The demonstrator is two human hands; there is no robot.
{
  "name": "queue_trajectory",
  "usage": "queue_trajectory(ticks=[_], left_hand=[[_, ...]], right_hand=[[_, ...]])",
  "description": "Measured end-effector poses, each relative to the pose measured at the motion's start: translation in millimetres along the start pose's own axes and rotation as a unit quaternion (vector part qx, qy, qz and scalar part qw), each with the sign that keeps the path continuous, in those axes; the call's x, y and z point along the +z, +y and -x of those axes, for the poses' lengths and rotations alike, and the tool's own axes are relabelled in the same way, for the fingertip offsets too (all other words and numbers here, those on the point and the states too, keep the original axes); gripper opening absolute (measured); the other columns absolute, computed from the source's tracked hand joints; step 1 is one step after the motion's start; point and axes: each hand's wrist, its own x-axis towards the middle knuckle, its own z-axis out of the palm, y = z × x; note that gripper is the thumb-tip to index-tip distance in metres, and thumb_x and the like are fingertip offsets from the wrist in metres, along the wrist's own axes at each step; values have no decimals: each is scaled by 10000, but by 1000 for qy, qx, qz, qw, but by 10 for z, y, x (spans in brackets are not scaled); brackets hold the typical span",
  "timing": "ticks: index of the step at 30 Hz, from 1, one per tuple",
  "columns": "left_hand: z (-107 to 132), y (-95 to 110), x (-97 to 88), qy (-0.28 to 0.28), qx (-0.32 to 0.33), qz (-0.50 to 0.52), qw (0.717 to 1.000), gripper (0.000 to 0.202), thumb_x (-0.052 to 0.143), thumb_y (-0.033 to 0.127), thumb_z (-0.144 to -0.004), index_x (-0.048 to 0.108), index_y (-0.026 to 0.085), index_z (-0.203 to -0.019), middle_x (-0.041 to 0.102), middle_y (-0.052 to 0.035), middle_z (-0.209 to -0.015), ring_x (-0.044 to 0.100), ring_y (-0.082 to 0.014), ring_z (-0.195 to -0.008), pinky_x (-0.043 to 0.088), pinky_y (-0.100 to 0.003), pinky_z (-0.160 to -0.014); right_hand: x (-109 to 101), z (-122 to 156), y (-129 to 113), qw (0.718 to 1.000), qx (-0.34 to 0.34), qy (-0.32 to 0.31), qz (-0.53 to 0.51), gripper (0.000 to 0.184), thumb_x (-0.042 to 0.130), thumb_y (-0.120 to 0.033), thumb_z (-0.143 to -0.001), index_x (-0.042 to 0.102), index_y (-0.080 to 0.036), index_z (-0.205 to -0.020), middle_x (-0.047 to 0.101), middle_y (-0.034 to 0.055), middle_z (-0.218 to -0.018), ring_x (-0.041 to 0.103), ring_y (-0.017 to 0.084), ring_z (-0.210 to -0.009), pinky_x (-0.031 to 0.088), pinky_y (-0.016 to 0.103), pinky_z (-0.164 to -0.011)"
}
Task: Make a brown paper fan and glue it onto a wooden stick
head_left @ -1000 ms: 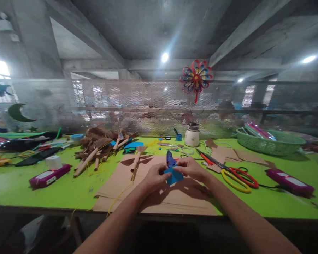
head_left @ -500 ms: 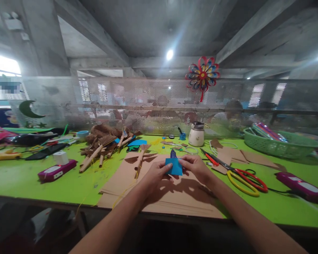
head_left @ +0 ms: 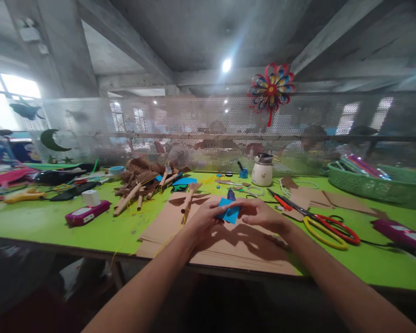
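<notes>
A small blue paper piece point(head_left: 229, 213) is pinched between both my hands above a stack of brown cardboard sheets point(head_left: 225, 245) on the green table point(head_left: 100, 229). My left hand point(head_left: 204, 223) grips its left edge with thumb and fingers closed. My right hand point(head_left: 261, 214) holds its right side, fingers curled over it. Just behind the paper stands a blue glue gun point(head_left: 231, 194), mostly hidden.
Large scissors with red and yellow handles point(head_left: 327, 226) lie right of my hands. Small brooms point(head_left: 142, 185) are heaped at the left, with a purple box point(head_left: 88, 214) nearer. A white jar point(head_left: 262, 173) and a green basket point(head_left: 377, 185) stand at the back by a mesh screen.
The view has swung left and up. My hands have tilted the blue paper from upright to slanted and drawn it slightly lower over the cardboard.
</notes>
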Motion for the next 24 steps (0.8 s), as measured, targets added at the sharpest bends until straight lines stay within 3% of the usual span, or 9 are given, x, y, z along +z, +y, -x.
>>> queue_trajectory(ticks=[6, 13, 19, 24], left_hand=[[10, -17, 2, -24, -7, -11, 1000, 218, 668, 321, -718, 648, 137, -834, 594, -19, -714, 534, -99, -605, 391, -210, -568], [26, -5, 6, -58, -13, -37, 998, 306, 628, 371, -762, 632, 102, -908, 646, -84, -760, 613, -141, -622, 431, -223, -556], [26, 26, 24, -92, -36, -10, 995, 392, 637, 395, -758, 609, 89, -1001, 667, -134, -850, 649, -194, -706, 488, -267, -605], [56, 78, 76, -106, -11, 2, 994, 386, 661, 331, -751, 595, 121, -1068, 641, -157, -1014, 634, -240, -883, 506, -318, -714]], right_hand=[[56, -47, 85, 999, 14, 4, -28, 235, 677, -270, -703, 674, -158, -910, 665, 63, -912, 618, 174, -841, 484, 332, -801], [53, -49, 108, 999, 19, 3, -45, 273, 700, -326, -697, 672, -151, -904, 664, 62, -860, 626, 163, -781, 497, 328, -764], [8, -68, 184, 998, -12, 33, -43, 224, 733, -313, -661, 697, -153, -814, 617, 50, -873, 600, 139, -745, 500, 294, -719], [-37, -57, 189, 999, -13, 50, -8, 187, 728, -286, -670, 698, -165, -810, 573, 26, -838, 575, 125, -725, 494, 278, -687]])
